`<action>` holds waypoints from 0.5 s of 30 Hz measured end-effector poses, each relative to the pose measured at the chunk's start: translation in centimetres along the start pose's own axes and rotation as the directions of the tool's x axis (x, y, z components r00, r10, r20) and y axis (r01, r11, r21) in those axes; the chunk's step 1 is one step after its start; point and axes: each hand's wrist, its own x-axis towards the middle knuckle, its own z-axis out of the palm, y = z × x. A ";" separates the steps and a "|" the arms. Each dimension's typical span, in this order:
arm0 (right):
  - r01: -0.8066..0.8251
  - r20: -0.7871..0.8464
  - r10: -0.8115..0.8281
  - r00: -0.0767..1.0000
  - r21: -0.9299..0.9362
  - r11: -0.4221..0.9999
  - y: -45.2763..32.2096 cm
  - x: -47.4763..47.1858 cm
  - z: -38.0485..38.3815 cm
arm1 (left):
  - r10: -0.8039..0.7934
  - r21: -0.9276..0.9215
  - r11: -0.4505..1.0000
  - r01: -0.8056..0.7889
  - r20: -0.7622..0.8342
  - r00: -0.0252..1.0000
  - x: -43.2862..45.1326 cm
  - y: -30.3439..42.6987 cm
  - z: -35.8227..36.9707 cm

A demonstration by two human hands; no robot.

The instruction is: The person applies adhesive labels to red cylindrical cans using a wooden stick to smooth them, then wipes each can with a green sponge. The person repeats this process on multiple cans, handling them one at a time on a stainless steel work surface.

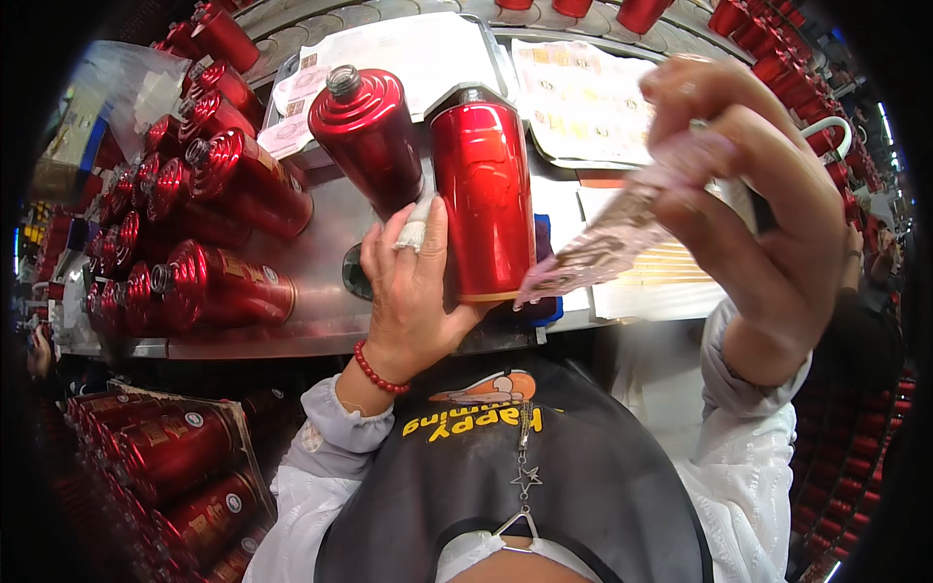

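My left hand [408, 277], one finger wrapped in white cloth or tape, grips a glossy red bottle [482, 197] by its lower left side. The thumb lies at the bottle's gold-rimmed base. Raised in the foreground, my right hand [758, 182] pinches a crinkled, pinkish, patterned label film [605, 240] between thumb and fingers; motion blurs both. The film's lower tip hangs in front of the bottle's lower right edge, and I cannot tell whether they touch. Just left of this bottle is another red bottle [368, 131], its glass neck uncapped.
Several red bottles [248, 182] crowd the left of the metal table [328, 321]. Trays with white sheets [408, 58] and printed label sheets [583, 95] lie behind. A blue cloth or pad [547, 302] shows beside the bottle. More bottles [175, 452] fill a crate at lower left.
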 end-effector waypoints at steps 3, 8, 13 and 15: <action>-0.092 -0.005 0.093 0.996 0.127 0.988 2.6 0.6 4.5 | 0.001 0.017 1.000 -0.001 -0.021 1.000 -0.1 0.0 0.2; -0.167 -0.095 0.170 0.981 0.043 0.985 8.7 -0.4 12.3 | -0.015 -0.054 0.998 0.015 0.003 1.000 0.0 -0.1 0.2; -0.179 -0.107 0.189 0.976 0.099 0.979 9.6 -0.7 13.2 | -0.060 -0.591 0.800 0.107 0.099 0.993 -0.1 -2.0 -0.8; -0.188 -0.088 0.202 0.975 0.146 0.971 9.5 -0.6 12.9 | -0.251 -0.841 0.501 0.206 0.086 0.964 0.6 -1.4 -0.2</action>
